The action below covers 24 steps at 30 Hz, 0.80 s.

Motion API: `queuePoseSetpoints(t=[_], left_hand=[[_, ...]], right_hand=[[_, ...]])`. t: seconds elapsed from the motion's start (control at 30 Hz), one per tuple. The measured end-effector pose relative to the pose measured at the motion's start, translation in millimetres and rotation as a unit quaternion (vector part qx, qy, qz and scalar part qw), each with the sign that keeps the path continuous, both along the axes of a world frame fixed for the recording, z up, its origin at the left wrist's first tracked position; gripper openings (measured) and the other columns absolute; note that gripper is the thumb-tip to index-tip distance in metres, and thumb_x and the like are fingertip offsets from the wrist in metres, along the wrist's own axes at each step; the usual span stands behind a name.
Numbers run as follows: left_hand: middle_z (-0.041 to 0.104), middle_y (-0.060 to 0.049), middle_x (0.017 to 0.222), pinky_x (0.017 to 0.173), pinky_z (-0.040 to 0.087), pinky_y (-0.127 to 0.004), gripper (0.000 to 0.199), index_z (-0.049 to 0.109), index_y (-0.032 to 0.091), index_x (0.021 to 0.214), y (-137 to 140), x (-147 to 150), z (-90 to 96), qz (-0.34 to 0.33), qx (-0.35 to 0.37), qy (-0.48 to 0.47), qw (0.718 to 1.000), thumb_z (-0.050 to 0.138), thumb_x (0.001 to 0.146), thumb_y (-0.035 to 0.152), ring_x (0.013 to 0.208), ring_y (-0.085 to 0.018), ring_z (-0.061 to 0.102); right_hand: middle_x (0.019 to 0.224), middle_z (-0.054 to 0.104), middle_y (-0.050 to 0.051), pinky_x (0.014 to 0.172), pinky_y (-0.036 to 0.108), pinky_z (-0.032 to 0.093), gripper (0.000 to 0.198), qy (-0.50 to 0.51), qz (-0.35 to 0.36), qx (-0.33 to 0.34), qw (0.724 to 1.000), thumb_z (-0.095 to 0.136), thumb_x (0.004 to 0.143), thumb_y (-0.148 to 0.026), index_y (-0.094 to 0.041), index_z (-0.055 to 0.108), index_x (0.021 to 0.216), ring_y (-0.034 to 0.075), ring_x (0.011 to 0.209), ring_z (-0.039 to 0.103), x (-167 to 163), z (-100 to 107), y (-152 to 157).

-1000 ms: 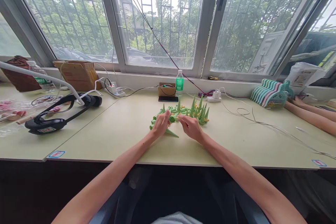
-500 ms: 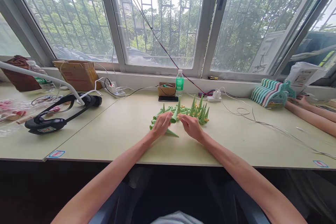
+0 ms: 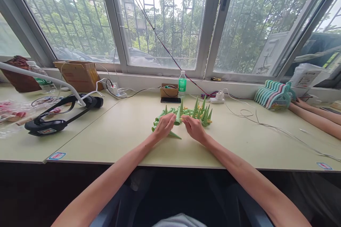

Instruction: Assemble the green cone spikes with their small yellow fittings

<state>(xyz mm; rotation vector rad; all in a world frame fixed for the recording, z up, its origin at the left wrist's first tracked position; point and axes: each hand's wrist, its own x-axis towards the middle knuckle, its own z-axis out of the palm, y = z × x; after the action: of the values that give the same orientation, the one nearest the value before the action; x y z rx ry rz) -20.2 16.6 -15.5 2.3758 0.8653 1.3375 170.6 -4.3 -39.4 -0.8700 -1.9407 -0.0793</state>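
My left hand (image 3: 164, 127) is closed, its fingers gripping a green cone (image 3: 177, 118) whose wide end faces me. Close on the right, my right hand (image 3: 195, 127) pinches a small yellow piece (image 3: 182, 118) near the cone's wide end; whether the two touch cannot be told. Another green cone (image 3: 175, 135) lies on its side below my left hand. Behind my hands are several more green cones (image 3: 204, 116), some upright with yellow bits among them, others lying down and partly hidden by my left hand.
A black phone (image 3: 171, 100), a small cardboard box (image 3: 169, 91) and a green-labelled bottle (image 3: 182, 84) stand behind. Black headgear (image 3: 48, 126) lies left. Children's hangers (image 3: 274, 94), loose cables (image 3: 258, 122) and another person's arms (image 3: 317, 117) are at right.
The cone in my left hand has turned slightly, its wide end shifting a little right. Both hands stay nearly in place. The other person's hand at far right has moved slightly.
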Motion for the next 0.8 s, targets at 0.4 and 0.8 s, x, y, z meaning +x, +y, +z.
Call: queuePoseSetpoints(t=[0.4,0.8], left_hand=[[0.064,-0.002,0.079,0.056,0.047,-0.022,0.035,0.066,0.017,0.108,3.0,1.4,-6.3,-0.013,-0.014,-0.001,1.000,0.042,0.101,0.042,0.059,-0.011,0.055],[0.065,-0.001,0.078,0.050,0.049,-0.019,0.028,0.065,0.017,0.115,10.0,1.4,-12.7,-0.025,0.064,-0.033,0.997,0.057,0.095,0.034,0.051,-0.007,0.051]], right_hand=[[0.064,0.061,0.001,0.054,0.023,0.038,0.031,-0.009,-0.011,-0.010,1.000,0.035,0.105,-0.038,-0.021,0.058,0.095,0.014,0.051,0.054,1.4,-1.1,0.4],[0.061,0.054,-0.002,0.051,0.022,0.034,0.025,0.004,-0.022,-0.010,1.000,0.037,0.104,-0.035,-0.020,0.054,0.093,0.012,0.047,0.047,2.8,-5.1,4.3]])
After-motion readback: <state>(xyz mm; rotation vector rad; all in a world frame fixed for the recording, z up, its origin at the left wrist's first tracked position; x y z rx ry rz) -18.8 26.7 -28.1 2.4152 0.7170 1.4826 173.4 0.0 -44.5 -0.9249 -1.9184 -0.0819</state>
